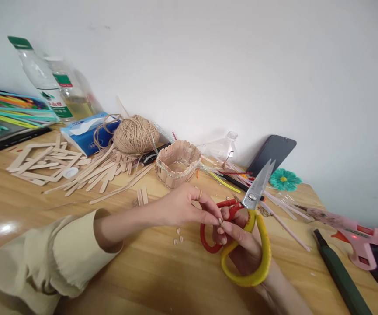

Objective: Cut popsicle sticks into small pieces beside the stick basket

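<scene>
My left hand [189, 204] comes in from the left, thumb and fingers pinched together around a small pale piece [220, 222]. Fingertips of my right hand [245, 241] meet it at the same piece, whose kind is too small to make out. Scissors [254, 192] with one red and one yellow handle hang on my right hand, blades pointing up and away, nearly closed. Several similar small pale bits [178, 238] lie on the table below my left wrist. Beyond my hands stands a small basket [177, 164] walled with wooden sticks and trimmed with glittery strands.
Craft sticks [103, 173] lie heaped at left beside a twine ball [136, 134] and blue tissue pack [90, 131]. Bottles [49, 83] stand behind. At right are a phone [272, 153], teal flower [285, 179], pink glue gun [355, 238] and dark green tool [339, 273].
</scene>
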A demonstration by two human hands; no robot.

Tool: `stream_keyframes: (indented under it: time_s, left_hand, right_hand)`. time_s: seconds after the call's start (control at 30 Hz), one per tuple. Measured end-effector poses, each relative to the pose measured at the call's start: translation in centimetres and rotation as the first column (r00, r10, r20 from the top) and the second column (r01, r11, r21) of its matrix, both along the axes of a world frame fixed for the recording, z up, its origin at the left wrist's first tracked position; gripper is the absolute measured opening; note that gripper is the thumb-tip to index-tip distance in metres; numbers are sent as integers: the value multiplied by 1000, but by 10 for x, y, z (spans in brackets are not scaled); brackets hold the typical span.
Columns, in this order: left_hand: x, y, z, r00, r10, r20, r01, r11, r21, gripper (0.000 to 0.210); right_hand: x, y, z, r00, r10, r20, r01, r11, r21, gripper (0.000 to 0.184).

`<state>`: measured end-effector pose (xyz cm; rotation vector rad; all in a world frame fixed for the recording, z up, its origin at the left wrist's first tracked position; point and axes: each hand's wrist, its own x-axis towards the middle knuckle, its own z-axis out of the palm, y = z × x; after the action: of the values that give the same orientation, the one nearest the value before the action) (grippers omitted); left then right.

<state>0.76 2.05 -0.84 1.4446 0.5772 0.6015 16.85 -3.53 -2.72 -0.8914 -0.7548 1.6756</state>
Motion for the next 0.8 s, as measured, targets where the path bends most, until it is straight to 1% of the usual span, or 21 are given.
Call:
stream_keyframes:
  time_s: [0.2, 0.3, 0.43, 0.57, 0.63, 0.73, 0.8]
  left_hand:
    - [0, -1, -1, 997, 59, -56, -56, 997, 49, 12]
    - [2, -3, -1, 993, 88, -82, -85, 996, 37, 12]
    - [3, -6, 2, 986, 113, -122, -118, 992, -35, 11]
    - [5, -7, 6, 969, 151, -195, -166, 984, -63, 8]
    - [6, -7, 6, 966, 154, -207, -171, 983, -63, 7]
    - [7, -6, 6, 970, 130, -208, -146, 987, -66, 6]
    - [7, -6, 6, 972, 112, -207, -135, 986, -101, 7]
  right_hand:
    - [0, 0, 0, 999, -33, -2, 33, 999, -25, 30]
    - [2, 0, -1, 999, -32, 37, 32, 999, -6, 28]
    - [7, -1, -6, 985, -67, 156, 52, 994, 96, 23]
    - [11, -4, -10, 946, -101, 309, 41, 980, 196, 16]
    - [10, -5, -10, 922, -117, 369, 36, 975, 220, 17]
    - [9, -6, -9, 894, -143, 424, 45, 972, 231, 21]
    - [9, -6, -8, 883, -155, 443, 53, 971, 235, 23]
